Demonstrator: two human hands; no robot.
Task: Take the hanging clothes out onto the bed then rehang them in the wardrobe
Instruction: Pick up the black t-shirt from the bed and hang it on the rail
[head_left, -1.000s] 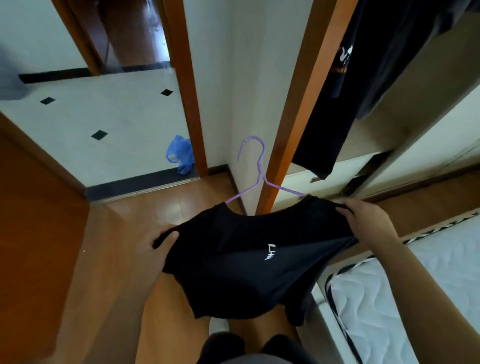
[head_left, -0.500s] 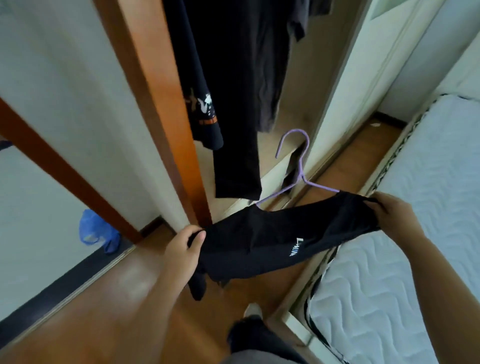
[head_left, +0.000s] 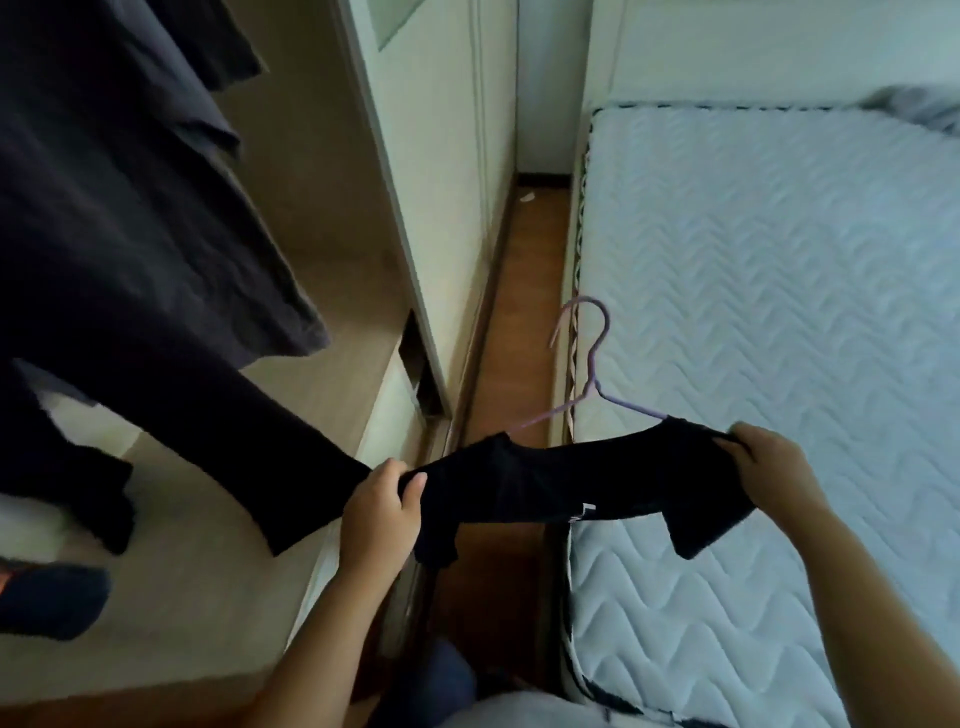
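**Black T-shirt held on its hanger between wardrobe and bed**

A pale, quilted mattress with a wavy stitched pattern fills the right side of the head view. On the left stands an open cream-coloured wardrobe. Several dark garments hanging inside it reach down over its shelf. A narrow strip of brown wooden floor runs between the wardrobe and the bed.

A short-sleeved black T-shirt with a small white print is stretched across that strip, low in the view. Its right shoulder and sleeve are over the edge of the mattress, and its left end is just beside the wardrobe front.

The left hand grips the shirt's left shoulder, with the fingers curled under the cloth and the thumb pressed on top. The right hand grips the right shoulder, its fingers bent tightly over the fabric.

A thin lilac wire hanger sits inside the shirt's neck. Its hook points away from the person, above the mattress edge.
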